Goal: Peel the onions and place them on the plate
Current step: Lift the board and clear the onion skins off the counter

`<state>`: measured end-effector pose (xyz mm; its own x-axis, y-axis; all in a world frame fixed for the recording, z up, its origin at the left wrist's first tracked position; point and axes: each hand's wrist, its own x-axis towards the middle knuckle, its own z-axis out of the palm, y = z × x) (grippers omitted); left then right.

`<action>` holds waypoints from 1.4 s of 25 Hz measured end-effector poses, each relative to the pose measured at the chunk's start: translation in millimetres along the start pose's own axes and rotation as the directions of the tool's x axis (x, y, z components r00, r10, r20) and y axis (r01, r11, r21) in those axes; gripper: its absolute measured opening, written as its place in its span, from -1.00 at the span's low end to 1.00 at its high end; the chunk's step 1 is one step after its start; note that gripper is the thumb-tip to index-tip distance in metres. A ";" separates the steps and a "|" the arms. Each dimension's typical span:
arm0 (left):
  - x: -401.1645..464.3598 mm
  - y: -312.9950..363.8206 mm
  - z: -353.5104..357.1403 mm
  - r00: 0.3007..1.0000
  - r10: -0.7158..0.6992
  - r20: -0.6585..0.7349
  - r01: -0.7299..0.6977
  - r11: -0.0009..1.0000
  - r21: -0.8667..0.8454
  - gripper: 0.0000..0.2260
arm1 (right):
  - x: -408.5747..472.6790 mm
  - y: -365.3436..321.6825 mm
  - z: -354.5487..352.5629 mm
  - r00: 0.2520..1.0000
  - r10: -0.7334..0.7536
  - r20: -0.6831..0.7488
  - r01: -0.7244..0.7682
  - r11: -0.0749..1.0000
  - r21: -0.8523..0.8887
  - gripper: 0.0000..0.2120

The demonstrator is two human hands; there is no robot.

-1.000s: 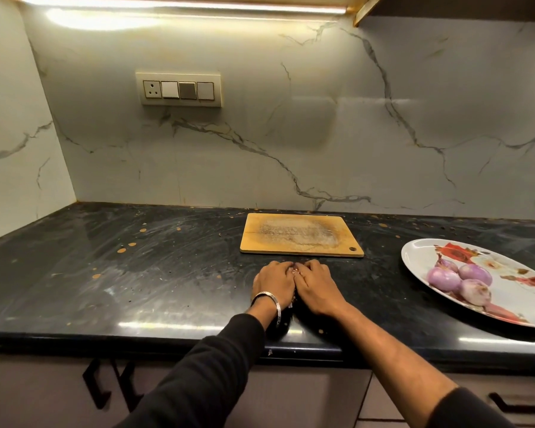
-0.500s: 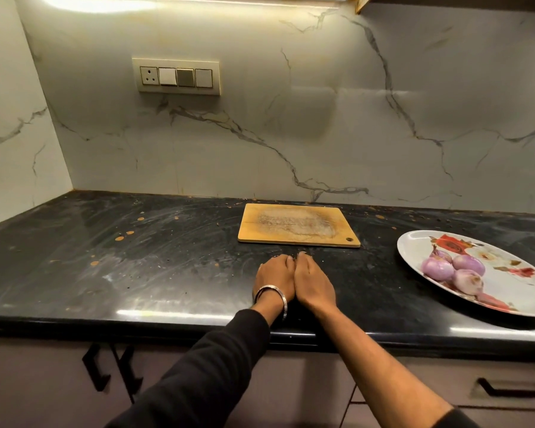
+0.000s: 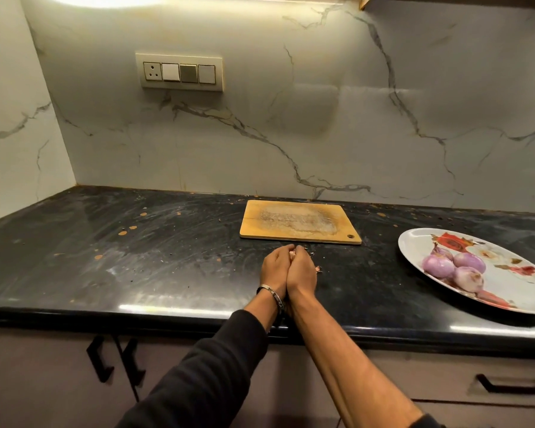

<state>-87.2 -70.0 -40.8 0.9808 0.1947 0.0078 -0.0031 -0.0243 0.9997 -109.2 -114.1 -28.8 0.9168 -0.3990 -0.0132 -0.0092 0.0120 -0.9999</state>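
Black countertop [image 3: 136, 257]; wooden cutting board [image 3: 300, 222] at 12 o'clock of the hands. Floral plate [image 3: 513, 291] at 3 o'clock, bearing three peeled onions [image 3: 454, 268]. Left hand [image 3: 274, 267] and right hand [image 3: 303, 271] pressed together, cupping pale onion peel [image 3: 292, 254] between fingertips.

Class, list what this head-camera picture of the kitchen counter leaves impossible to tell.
- What the cupped left hand and right hand enclose: head view shows only a pale scrap between the fingertips.
- Near side of the floral white plate: cut by the right frame edge.
- Undersides of the three peeled purple onions: hidden against the plate.
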 end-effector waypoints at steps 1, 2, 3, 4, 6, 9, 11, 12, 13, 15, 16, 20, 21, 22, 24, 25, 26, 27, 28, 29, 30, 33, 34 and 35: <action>-0.1 -0.8 -1.2 1.000 -0.004 -0.012 0.003 0.999 -0.045 -0.76 | -0.9 0.4 0.9 1.000 -0.005 -0.014 0.006 1.000 0.019 -0.64; -0.8 -0.8 -2.3 1.000 -0.012 -0.018 0.010 0.996 -0.090 -0.76 | -2.2 0.8 2.0 1.000 -0.001 -0.024 0.002 0.999 0.045 -0.64; -1.8 0.1 -2.2 0.999 -0.027 -0.023 0.023 0.989 -0.145 -0.77 | -3.3 0.0 2.6 0.999 0.014 -0.031 -0.012 0.996 0.086 -0.66; -2.3 0.5 -1.5 0.998 -0.053 -0.028 0.046 0.976 -0.211 -0.79 | -3.0 -0.4 2.7 0.998 0.050 -0.038 -0.043 0.987 0.153 -0.68; -2.5 1.7 -0.8 0.991 -0.127 -0.030 0.108 0.925 -0.364 -0.82 | -2.5 -2.1 3.3 0.983 0.184 0.003 -0.172 0.910 0.378 -0.73; -3.7 5.2 -1.2 0.978 -0.207 0.033 0.189 0.799 -0.571 -0.85 | 1.4 -1.1 5.1 0.964 0.257 0.072 -0.253 0.796 0.550 -0.80; -4.5 7.0 -1.3 0.976 -0.215 0.045 0.196 0.756 -0.625 -0.85 | 3.1 -0.2 6.4 0.966 0.246 0.075 -0.245 0.792 0.559 -0.84; -4.9 7.9 -1.9 0.975 -0.218 0.045 0.195 0.737 -0.648 -0.84 | 3.6 0.0 7.5 0.968 0.239 0.077 -0.240 0.793 0.560 -0.85; -5.5 8.5 -3.1 0.974 -0.223 0.045 0.195 0.713 -0.673 -0.83 | 3.5 0.0 8.8 0.968 0.237 0.084 -0.242 0.790 0.563 -0.85; -7.7 10.1 -7.8 0.970 -0.237 0.052 0.200 0.656 -0.728 -0.86 | 2.6 -2.0 12.2 0.967 0.234 0.104 -0.251 0.778 0.576 -0.87; -8.9 11.5 -10.2 0.968 -0.244 0.060 0.205 0.629 -0.750 -0.88 | 2.7 -3.3 13.9 0.967 0.229 0.109 -0.249 0.773 0.583 -0.87; -11.6 26.0 -14.7 0.970 -0.220 0.101 0.206 0.535 -0.819 -0.87 | 3.4 -15.0 17.7 0.976 0.185 0.112 -0.215 0.780 0.587 -0.88; -11.5 31.1 -14.4 0.973 -0.210 0.097 0.197 0.532 -0.823 -0.84 | 3.8 -19.2 18.4 0.979 0.171 0.115 -0.205 0.779 0.592 -0.88; -11.7 35.8 -14.2 0.976 -0.203 0.084 0.182 0.535 -0.825 -0.82 | 3.9 -23.5 19.3 0.980 0.155 0.122 -0.197 0.778 0.597 -0.87; -14.4 45.6 -16.3 0.982 -0.182 0.060 0.151 0.540 -0.828 -0.76 | 2.6 -32.4 20.9 0.980 0.124 0.155 -0.193 0.776 0.601 -0.85; -16.5 49.7 -18.9 0.984 -0.169 0.053 0.137 0.539 -0.831 -0.74 | 0.7 -36.6 22.5 0.978 0.112 0.176 -0.197 0.774 0.601 -0.84; -18.6 53.7 -22.9 0.987 -0.158 0.039 0.119 0.539 -0.834 -0.73 | -2.2 -40.4 25.0 0.975 0.104 0.194 -0.202 0.773 0.602 -0.83; -21.1 57.0 -28.0 0.988 -0.150 0.017 0.097 0.545 -0.833 -0.73 | -5.5 -43.1 28.1 0.973 0.100 0.208 -0.208 0.772 0.601 -0.82; -23.4 59.5 -33.6 0.989 -0.149 -0.009 0.076 0.553 -0.830 -0.73 | -9.4 -44.9 31.5 0.971 0.098 0.219 -0.213 0.774 0.596 -0.81; -25.8 61.6 -40.1 0.988 -0.150 -0.033 0.057 0.557 -0.829 -0.74 | -14.1 -46.5 35.7 0.968 0.095 0.233 -0.218 0.779 0.587 -0.80; -28.3 62.8 -46.6 0.987 -0.150 -0.049 0.044 0.557 -0.829 -0.75 | -19.4 -47.7 39.9 0.964 0.093 0.250 -0.226 0.785 0.577 -0.81; -37.7 66.9 -68.8 0.986 -0.143 -0.087 0.007 0.555 -0.832 -0.77 | -34.5 -50.1 54.9 0.947 0.093 0.308 -0.259 0.789 0.557 -0.81; -40.7 68.2 -77.2 0.984 -0.143 -0.105 -0.009 0.552 -0.834 -0.78 | -40.7 -51.3 60.6 0.939 0.094 0.330 -0.272 0.789 0.551 -0.83; -44.1 68.7 -86.3 0.982 -0.142 -0.124 -0.027 0.546 -0.837 -0.78 | -47.7 -51.7 67.2 0.932 0.091 0.351 -0.281 0.791 0.543 -0.84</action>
<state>-147.5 4.3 29.6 0.9395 0.3166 -0.1312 -0.1915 0.8025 0.5650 -125.6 -34.0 24.0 0.9937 -0.0492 -0.1004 -0.0485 0.6198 -0.7833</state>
